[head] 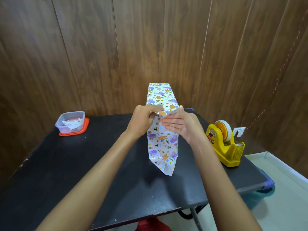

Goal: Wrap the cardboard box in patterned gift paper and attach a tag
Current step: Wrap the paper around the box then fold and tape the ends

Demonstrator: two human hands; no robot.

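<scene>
The box [160,95], covered in gift paper [162,144], sits about mid-bench, its far end toward the back edge. My left hand [143,119] pinches the paper at the box's near top edge, fingers curled. My right hand [183,126] is flat and open, straight fingers pressing the side flap inward. The loose end below tapers to a point, not yet closed. I judge the fold needs hard creases along the box's edges, then the point drawn tight.

The tape dispenser [225,145] stands at the right edge of the bench [83,164], near my right forearm. A plastic tub [70,121] sits by the back left corner. Toward the front edge I have room to turn the box.
</scene>
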